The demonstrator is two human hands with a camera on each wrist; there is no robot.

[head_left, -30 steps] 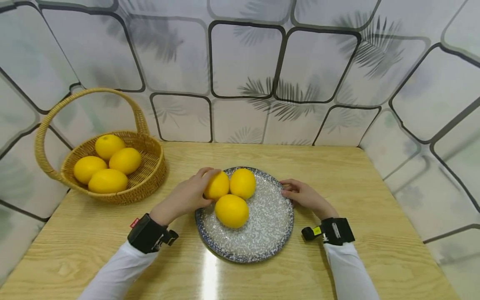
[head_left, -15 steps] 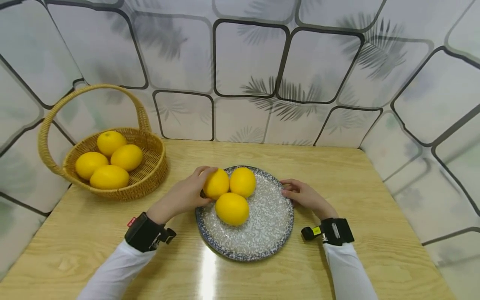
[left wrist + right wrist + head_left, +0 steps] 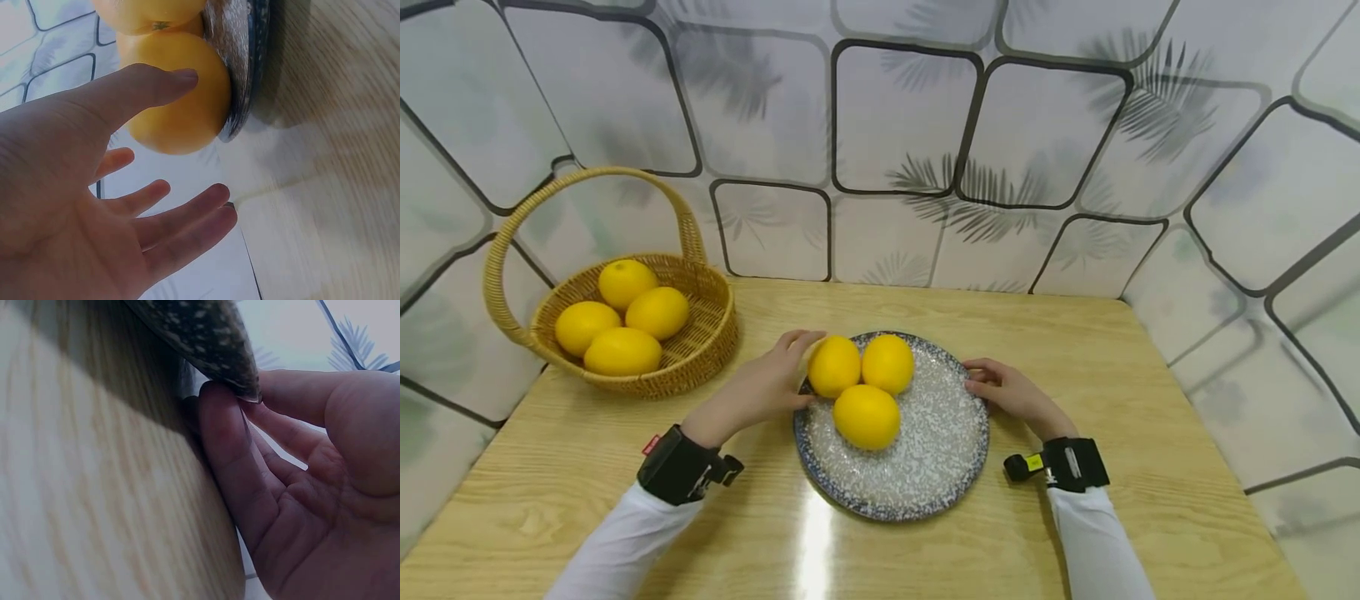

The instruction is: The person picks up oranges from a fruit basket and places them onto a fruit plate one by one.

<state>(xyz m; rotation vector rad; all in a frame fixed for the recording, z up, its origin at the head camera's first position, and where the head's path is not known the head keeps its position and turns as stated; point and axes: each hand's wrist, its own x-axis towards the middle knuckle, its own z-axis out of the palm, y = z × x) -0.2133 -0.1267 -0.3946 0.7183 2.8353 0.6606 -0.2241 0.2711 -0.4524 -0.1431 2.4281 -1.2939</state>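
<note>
Three yellow lemons sit close together on the left part of a speckled grey plate (image 3: 936, 450) with a dark blue rim. My left hand (image 3: 760, 387) is beside the leftmost lemon (image 3: 834, 367), fingers spread. In the left wrist view, the thumb overlaps that lemon (image 3: 187, 125) while the other fingers stand apart from it; whether the thumb touches cannot be told. The other two are the back lemon (image 3: 888, 364) and the front lemon (image 3: 867, 417). At the plate's right edge, my right hand (image 3: 1015, 393) pinches the rim (image 3: 240, 381).
A wicker basket (image 3: 718, 333) with a tall handle stands at the back left, with several lemons (image 3: 623, 351) inside. The wooden table (image 3: 1120, 375) meets patterned walls (image 3: 895, 117) at the back and right side.
My left fingers have loosened from the leftmost lemon and the hand has drawn back slightly left. The lemon stays on the plate. My right hand keeps its place at the rim.
</note>
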